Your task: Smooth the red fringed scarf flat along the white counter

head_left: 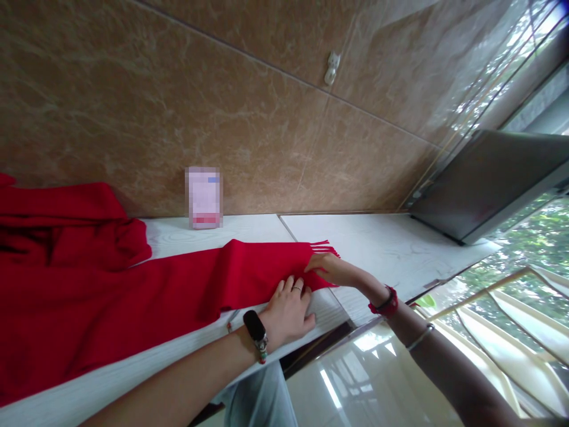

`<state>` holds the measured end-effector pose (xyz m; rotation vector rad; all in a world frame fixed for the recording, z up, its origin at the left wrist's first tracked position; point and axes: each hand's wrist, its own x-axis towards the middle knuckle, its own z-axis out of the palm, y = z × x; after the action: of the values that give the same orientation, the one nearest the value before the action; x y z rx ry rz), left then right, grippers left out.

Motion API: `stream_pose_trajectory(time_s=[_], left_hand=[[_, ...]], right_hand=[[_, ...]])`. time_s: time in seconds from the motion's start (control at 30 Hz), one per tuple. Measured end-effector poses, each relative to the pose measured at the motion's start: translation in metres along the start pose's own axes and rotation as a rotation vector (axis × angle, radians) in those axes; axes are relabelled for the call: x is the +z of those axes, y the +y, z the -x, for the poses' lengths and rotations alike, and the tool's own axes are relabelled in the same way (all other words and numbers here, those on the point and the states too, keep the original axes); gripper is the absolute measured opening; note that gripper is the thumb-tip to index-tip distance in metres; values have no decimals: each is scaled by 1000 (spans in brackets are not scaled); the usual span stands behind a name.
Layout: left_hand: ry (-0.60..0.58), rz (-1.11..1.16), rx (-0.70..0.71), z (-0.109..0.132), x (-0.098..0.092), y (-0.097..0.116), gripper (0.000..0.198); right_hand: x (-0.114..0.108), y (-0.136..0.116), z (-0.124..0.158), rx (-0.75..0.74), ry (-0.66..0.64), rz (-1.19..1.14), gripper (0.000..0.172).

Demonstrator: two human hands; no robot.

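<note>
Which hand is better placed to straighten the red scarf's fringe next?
Probably the right hand: it is at the red scarf's fringed end, close to the fringe. The left hand lies at the near edge, fingers spread, farther from those strands.

Left fingers (297,289) slightly spread, palm down, right fingers (316,261) bent

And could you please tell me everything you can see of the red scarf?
The red scarf looks like soft, plain cloth. It lies along the white tabletop, bunched in folds at the left and flatter toward the right, with a raised crease, ending in loose fringe. The left hand rests its fingertips on the near edge; the right hand touches it beside the fringe.
</note>
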<state>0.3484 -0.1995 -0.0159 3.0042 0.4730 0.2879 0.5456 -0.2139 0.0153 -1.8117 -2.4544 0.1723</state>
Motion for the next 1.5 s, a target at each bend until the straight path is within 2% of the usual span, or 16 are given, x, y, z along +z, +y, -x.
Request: stream_pose_trajectory(time_s=[0.07,0.2,0.3,0.4,0.57,0.7,0.73,0.8,0.9,1.0,1.1,1.2,1.37,1.5], left_hand=[[2,-4,1,1,0,0,51],[33,-1,48,0,-4,-1,43],[41,24,53,1,-3,-3,42],[8,64,24,3,0,-3,50],[-68,140,-14,7,-1,-2,58],[-71,130,-28,8,-1,-1,56],[-68,121,-32,8,-1,-1,55],[-61,108,-39,7,-1,0,54],[-64,119,-37,7,-1,0,53],[-74,135,-31,7,-1,0,54],[-87,138,-41,7,-1,0,54],[-99,144,-51,6,0,0,55],[-122,174,-66,5,-3,1,58],[-149,194,-72,6,-6,1,58]], right_hand=[[0,3,-2,21,-11,5,38],[0,9,-6,132,56,56,41],[0,6,-10,56,107,36,41],[3,8,-17,-11,89,40,39],[5,30,-31,101,113,123,37],[-1,44,-49,142,211,85,30],[-3,46,-55,159,186,84,33],[-5,49,-69,198,52,87,37],[-13,54,-88,205,-134,63,28],[-25,60,-100,166,-203,21,21],[-35,63,-107,113,-269,-32,27],[-39,64,-111,110,-291,14,24],[-37,63,-112,171,-205,111,21],[-36,55,-118,136,-274,81,27]])
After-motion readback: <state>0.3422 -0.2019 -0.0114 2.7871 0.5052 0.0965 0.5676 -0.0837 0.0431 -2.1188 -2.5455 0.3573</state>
